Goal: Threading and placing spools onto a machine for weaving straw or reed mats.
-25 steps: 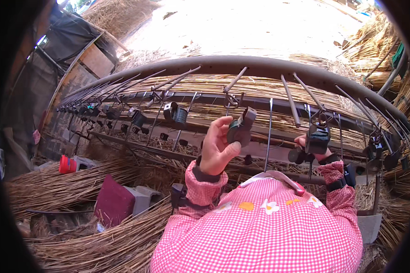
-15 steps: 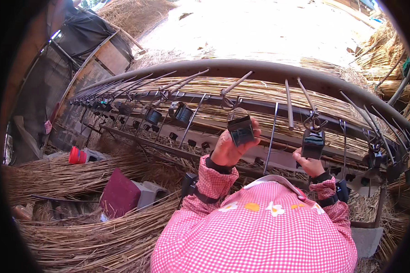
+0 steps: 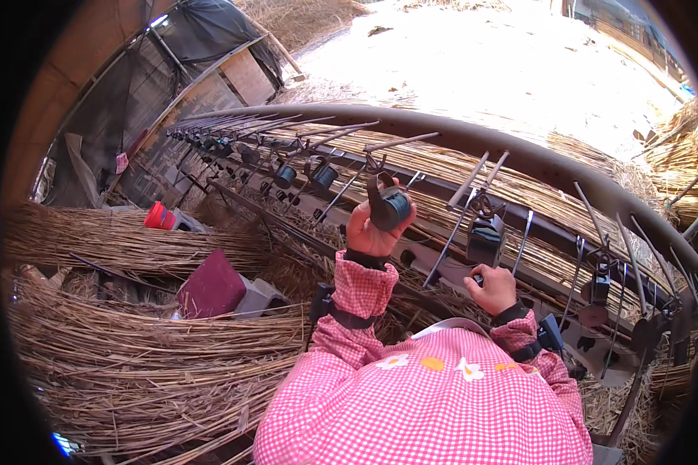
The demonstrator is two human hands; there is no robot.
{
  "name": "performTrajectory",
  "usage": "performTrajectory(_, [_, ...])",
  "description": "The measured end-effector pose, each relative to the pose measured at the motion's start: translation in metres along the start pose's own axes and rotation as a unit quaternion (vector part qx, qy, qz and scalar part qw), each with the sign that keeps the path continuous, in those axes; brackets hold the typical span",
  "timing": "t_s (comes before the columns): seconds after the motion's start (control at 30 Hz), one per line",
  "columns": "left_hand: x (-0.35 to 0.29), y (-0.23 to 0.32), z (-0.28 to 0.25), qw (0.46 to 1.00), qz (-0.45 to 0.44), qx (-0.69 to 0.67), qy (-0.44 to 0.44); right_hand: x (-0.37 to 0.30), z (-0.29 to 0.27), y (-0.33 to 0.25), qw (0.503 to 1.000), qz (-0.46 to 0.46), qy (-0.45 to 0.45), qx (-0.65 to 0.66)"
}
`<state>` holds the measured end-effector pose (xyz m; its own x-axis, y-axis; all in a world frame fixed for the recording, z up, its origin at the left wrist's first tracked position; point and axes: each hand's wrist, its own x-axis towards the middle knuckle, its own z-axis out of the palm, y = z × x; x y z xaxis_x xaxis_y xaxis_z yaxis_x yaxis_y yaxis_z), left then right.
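My left hand (image 3: 370, 237) is raised and wrapped round a spool of dark green line (image 3: 396, 208) in a dark metal holder, just below the rail. My right hand (image 3: 495, 291) is lower and to the right, its fingers curled round a small dark piece (image 3: 478, 280) that I cannot make out. Above that hand hangs another dark spool holder (image 3: 485, 237), apart from the fingers. More spools (image 3: 323, 177) hang in a row to the left. A dark holder with a round disc (image 3: 595, 314) hangs to the right.
A long brown metal pipe (image 3: 512, 147) with rods crosses in front of me, reeds (image 3: 457, 180) lying behind it. Reed bundles (image 3: 155, 349) lie at the left, near a maroon board (image 3: 212, 285) and a red container (image 3: 159, 216). Dark sheeting (image 3: 209, 35) hangs far left.
My left hand has turned the spool so its wound side shows. My right hand has drawn down and away from the hanging holder and curled up. The view has shifted.
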<state>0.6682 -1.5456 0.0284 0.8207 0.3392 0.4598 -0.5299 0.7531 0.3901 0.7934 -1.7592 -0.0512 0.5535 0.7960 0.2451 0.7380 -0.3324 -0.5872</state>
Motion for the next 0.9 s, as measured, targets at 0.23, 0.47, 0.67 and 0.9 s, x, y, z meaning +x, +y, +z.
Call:
performTrajectory(0.23, [-0.002,-0.011,0.021,0.998,0.053,0.005,0.036,0.001,0.0,0.001,0.999,-0.014,0.035,0.027])
performTrajectory(0.47, [-0.008,-0.009,0.028,0.969,0.077,0.206,0.108,-0.004,0.003,0.006,0.999,-0.01,0.053,0.006])
performTrajectory(0.67, [-0.005,-0.005,0.018,0.961,0.079,0.232,0.127,-0.004,0.005,0.011,1.0,0.028,0.01,-0.007])
performTrajectory(0.9, [0.002,0.001,0.006,0.944,0.079,0.307,0.086,-0.001,0.001,0.007,0.997,0.062,0.013,-0.035])
